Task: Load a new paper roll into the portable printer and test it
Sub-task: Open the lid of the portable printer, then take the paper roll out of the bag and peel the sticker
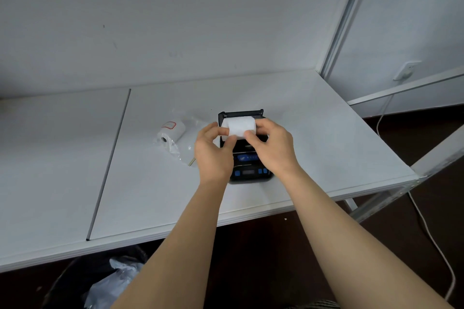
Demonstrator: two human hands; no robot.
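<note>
Table (301,113) white, wall (175,20) pale (scuffed), floor (414,221) dark

I see a white, flat tabletop (313,133) made of 2 panels, with a dark seam running between them on my left. A black portable printer with blue buttons (251,170) sits directly on the right panel. Just beside it, to its left, a white paper roll with a red-outlined label (170,130) lies on crumpled clear plastic wrap (180,153).

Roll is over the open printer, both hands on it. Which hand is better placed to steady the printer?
Probably left: the left hand overlaps the printer body's edge, pinching only the paper roll end.
</note>
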